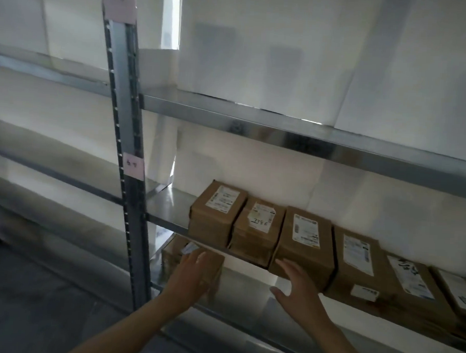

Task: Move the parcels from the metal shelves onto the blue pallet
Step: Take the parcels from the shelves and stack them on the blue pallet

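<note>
Progress: early to middle stage, as judged from the stock on the metal shelves.

A row of six brown parcels is seen on the middle shelf, from the leftmost parcel to the rightmost parcel, set side by side and mostly touching. One further lower parcel is seen on the shelf beneath. The upper shelf carries only large white cartons (not judged to be part of the task). The blue pallet is not in view, so nothing delivered can be counted.

The left hand is laid on top of the lower parcel, its fingers close together and fairly straight; no curl round an edge is visible. The right hand is held with fingers spread and thumb out, holding nothing, at the front of the third parcel; contact cannot be confirmed.

At least seven parcels are left to be moved. The lower parcel is judged to be next.
</note>
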A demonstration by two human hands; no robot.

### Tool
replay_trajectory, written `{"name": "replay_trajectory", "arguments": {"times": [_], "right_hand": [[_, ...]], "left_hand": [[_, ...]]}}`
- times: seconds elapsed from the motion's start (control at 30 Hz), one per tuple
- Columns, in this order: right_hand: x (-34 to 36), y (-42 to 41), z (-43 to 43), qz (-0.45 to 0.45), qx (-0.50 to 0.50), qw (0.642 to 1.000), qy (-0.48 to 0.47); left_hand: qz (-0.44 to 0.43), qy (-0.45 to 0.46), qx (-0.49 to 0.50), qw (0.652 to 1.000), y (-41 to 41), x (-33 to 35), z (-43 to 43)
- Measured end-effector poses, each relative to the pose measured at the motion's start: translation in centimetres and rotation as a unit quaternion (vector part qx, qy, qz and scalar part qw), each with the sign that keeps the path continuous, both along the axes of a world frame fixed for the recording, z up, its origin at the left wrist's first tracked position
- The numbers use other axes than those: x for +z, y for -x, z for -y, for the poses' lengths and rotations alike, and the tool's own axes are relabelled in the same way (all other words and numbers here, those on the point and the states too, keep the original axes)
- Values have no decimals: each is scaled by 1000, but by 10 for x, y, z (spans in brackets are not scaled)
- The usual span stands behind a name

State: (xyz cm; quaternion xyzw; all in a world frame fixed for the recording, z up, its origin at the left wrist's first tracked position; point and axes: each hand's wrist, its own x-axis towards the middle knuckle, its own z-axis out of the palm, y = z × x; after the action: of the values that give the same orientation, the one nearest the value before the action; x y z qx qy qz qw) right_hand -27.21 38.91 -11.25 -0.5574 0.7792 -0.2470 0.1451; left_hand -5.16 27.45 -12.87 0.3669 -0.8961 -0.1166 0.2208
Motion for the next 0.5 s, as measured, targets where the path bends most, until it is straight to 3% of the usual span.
{"name": "replay_trajectory", "arguments": {"times": [0.1, 0.5], "right_hand": [[-1, -5, 42, 3, 21, 1000, 6], [-14, 5, 210, 1, 58, 998, 37]], "left_hand": [[33, -80, 31, 996, -7, -6, 36], [57, -112, 89, 988, -3, 4, 181]]}}
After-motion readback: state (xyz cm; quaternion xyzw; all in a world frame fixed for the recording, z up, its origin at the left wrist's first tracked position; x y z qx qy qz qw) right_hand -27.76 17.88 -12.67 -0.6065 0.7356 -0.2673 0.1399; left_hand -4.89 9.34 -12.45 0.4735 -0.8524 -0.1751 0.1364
